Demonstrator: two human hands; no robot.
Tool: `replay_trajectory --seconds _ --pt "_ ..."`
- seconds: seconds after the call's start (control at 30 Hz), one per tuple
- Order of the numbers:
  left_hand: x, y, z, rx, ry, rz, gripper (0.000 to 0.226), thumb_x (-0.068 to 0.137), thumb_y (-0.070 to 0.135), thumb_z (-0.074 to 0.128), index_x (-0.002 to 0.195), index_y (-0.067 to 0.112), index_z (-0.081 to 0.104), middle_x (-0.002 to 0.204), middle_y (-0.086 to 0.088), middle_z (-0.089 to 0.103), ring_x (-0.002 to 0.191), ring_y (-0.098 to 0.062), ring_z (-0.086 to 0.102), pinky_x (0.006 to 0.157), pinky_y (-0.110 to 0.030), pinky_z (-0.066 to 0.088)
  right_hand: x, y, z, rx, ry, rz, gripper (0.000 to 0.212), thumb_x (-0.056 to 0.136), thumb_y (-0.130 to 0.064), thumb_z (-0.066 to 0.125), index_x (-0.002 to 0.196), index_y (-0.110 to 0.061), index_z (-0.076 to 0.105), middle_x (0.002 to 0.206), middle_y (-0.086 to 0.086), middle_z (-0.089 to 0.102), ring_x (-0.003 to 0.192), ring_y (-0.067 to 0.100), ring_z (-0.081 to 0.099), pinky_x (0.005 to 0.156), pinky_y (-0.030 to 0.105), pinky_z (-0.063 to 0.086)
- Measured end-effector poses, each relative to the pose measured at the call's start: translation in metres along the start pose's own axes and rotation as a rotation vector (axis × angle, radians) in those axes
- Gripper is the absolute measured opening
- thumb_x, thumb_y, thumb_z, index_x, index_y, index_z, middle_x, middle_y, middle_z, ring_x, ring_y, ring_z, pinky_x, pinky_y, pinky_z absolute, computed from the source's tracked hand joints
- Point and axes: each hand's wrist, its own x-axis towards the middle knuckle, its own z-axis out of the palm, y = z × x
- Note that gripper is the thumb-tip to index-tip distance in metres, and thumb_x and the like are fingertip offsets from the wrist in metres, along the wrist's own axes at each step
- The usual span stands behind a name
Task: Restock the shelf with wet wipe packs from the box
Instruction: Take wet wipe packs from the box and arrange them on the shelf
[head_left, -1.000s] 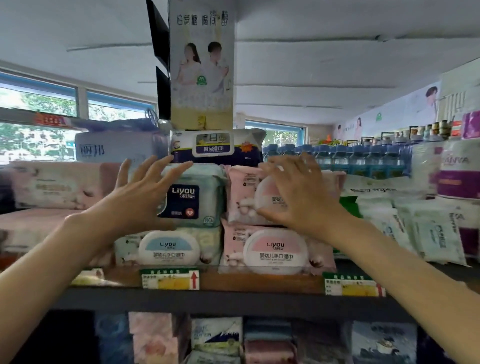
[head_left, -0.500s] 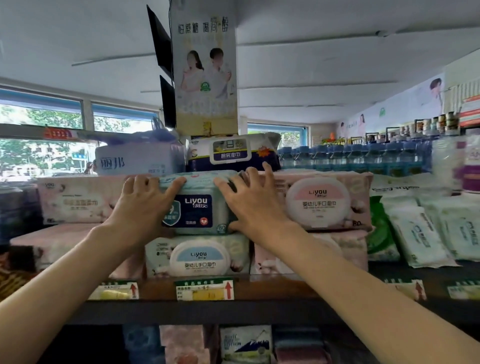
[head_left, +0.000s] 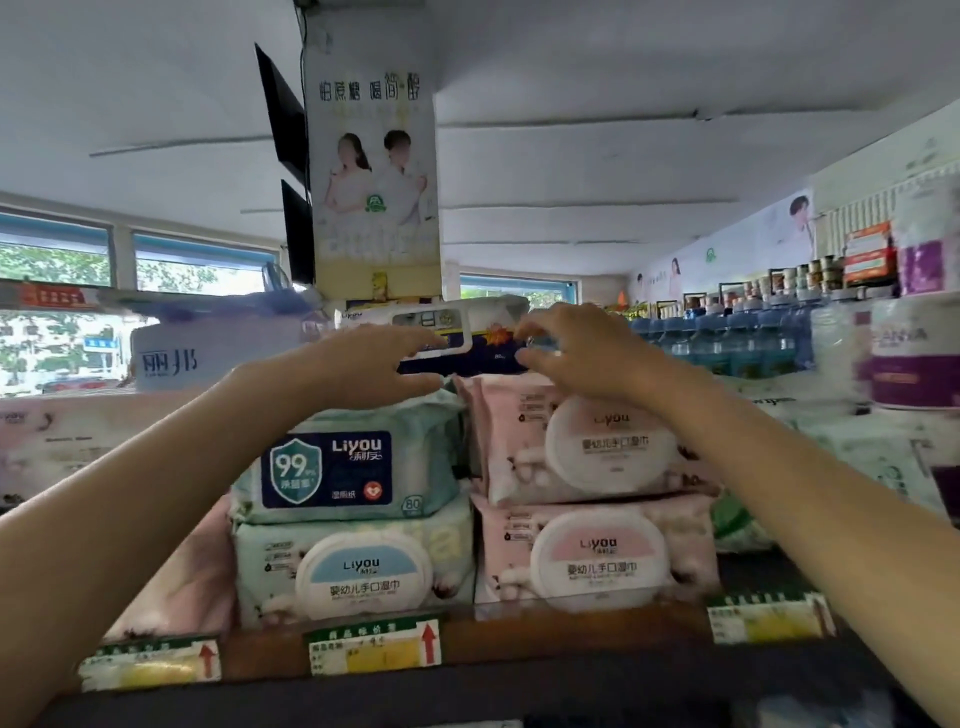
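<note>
Wet wipe packs stand stacked on the wooden shelf (head_left: 571, 631). A teal pack with a blue "99" label (head_left: 343, 467) lies on a teal pack with a round blue lid (head_left: 358, 571). To their right are two pink packs (head_left: 597, 447), one on the other. On top lies a dark blue pack (head_left: 467, 353). My left hand (head_left: 374, 364) holds its left end, fingers over the front and thumb beneath. My right hand (head_left: 576, 348) pinches its right end with curled fingers. The box is out of view.
A pillar with a poster (head_left: 374, 182) rises behind the stack. A white tissue pack (head_left: 208, 358) and pink packs (head_left: 62, 441) lie to the left. Water bottles (head_left: 727, 338) and purple packs (head_left: 914, 364) crowd the right. Price tags (head_left: 374, 649) line the shelf edge.
Both hands left the teal "99" pack and the pink pack and rose to the dark blue pack on top. The view moved closer to the shelf.
</note>
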Motion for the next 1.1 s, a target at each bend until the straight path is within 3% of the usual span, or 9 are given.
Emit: replay_trajectory --seconds 0.1,0.23,0.43,0.5,0.7,0.8,0.93,1.03,1.1 --pt "0.026 0.014 -0.002 0.041 -0.157 -0.01 0.046 0.098 0.037 0.04 0.141 0.022 0.037 0.144 -0.002 0.044 0.126 -0.018 0.046 0.104 -0.026 0.033 0.012 0.049 -0.02 0.08 -0.143 0.103 0.031 0.094 -0.03 0.05 0.119 -0.015 0.058 0.127 0.006 0.056 0.115 0.023 0.052 0.095 0.031 0.04" --pt "0.055 0.023 0.011 0.065 -0.375 -0.069 0.042 0.101 0.033 0.032 0.138 0.016 0.042 0.14 -0.004 0.047 0.125 -0.017 0.045 0.104 -0.027 0.032 0.0 0.099 -0.019 0.352 -0.246 0.249 0.036 0.088 -0.038 0.057 0.118 -0.016 0.06 0.125 0.005 0.057 0.113 0.022 0.054 0.098 0.037 0.041" --pt "0.045 0.01 0.008 -0.227 -0.413 -0.027 0.061 0.077 0.066 0.048 0.121 0.026 0.058 0.113 0.011 0.058 0.094 0.002 0.051 0.086 -0.016 0.04 -0.024 0.1 -0.004 0.683 0.045 0.134 0.019 0.079 -0.04 0.063 0.09 -0.024 0.067 0.092 -0.014 0.063 0.085 -0.002 0.055 0.067 0.017 0.039" --pt "0.034 0.008 0.007 -0.205 -0.472 -0.024 0.043 0.089 0.047 0.049 0.128 0.029 0.053 0.113 0.009 0.056 0.093 0.002 0.049 0.078 -0.01 0.036 -0.025 0.09 0.0 0.614 0.081 0.076 0.029 0.068 -0.05 0.062 0.078 -0.024 0.068 0.083 -0.011 0.066 0.077 0.001 0.059 0.063 0.019 0.04" --pt "0.032 0.012 0.02 -0.194 -0.273 0.022 0.033 0.095 0.025 0.05 0.126 0.022 0.058 0.097 0.006 0.065 0.083 -0.007 0.055 0.081 -0.019 0.042 -0.021 0.081 0.011 0.567 0.304 0.028 0.038 0.077 -0.046 0.062 0.066 -0.01 0.069 0.076 0.025 0.069 0.076 0.043 0.063 0.075 0.032 0.05" --pt "0.025 0.02 0.012 -0.148 -0.174 -0.012 0.034 0.094 0.02 0.051 0.127 0.016 0.056 0.118 0.001 0.062 0.095 -0.009 0.052 0.087 -0.021 0.039 -0.02 0.081 0.009 0.515 0.273 0.079 0.037 0.081 -0.041 0.063 0.07 -0.007 0.07 0.077 0.021 0.07 0.072 0.038 0.065 0.074 0.029 0.049" --pt "0.015 0.063 0.006 -0.075 0.275 0.032 0.032 0.09 0.018 0.052 0.122 0.014 0.057 0.127 -0.01 0.055 0.112 -0.026 0.052 0.1 -0.04 0.04 -0.047 0.074 -0.007 0.398 0.384 0.219 0.035 0.088 -0.033 0.059 0.079 -0.001 0.071 0.069 0.007 0.067 0.051 0.004 0.053 0.051 0.005 0.035" --pt "0.004 0.125 0.019 -0.196 0.393 0.249 0.029 0.09 0.024 0.05 0.117 0.017 0.059 0.12 -0.01 0.058 0.111 -0.029 0.053 0.097 -0.043 0.042 -0.107 0.069 -0.025 0.215 0.415 0.315 0.029 0.091 -0.026 0.057 0.082 -0.001 0.069 0.063 0.001 0.058 0.058 0.009 0.048 0.052 0.008 0.031" --pt "-0.007 0.175 0.036 -0.271 0.375 0.41 0.03 0.089 0.024 0.051 0.116 0.017 0.059 0.119 -0.011 0.059 0.11 -0.03 0.055 0.093 -0.042 0.044 -0.167 0.071 -0.038 0.082 0.385 0.419 0.022 0.09 -0.023 0.056 0.096 -0.006 0.069 0.083 0.002 0.064 0.075 0.009 0.053 0.062 0.016 0.036"
